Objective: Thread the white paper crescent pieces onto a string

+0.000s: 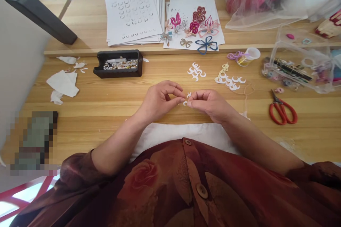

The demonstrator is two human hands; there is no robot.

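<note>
Pinching at the fingertips, the left hand (pixel 160 101) and the right hand (pixel 210 105) are both closed and meet above the desk (pixel 165 110), just over tiny white paper crescents (pixel 185 103). The pieces sit right at the fingertips, but they are too small to show which way their curves point or which hand grips them. Just beyond lie two loose heaps of matching crescents (pixel 196 71) (pixel 229 81), with gold cord (pixel 223 72) beside the right heap. Red-handled scissors (pixel 283 109) lie further right, and a black tray of beads (pixel 118 64) stands further left. At the back, on a raised shelf (pixel 87 39), are sheets of finished paper flowers (pixel 193 25) and a stack of printed templates (pixel 133 10).
</note>
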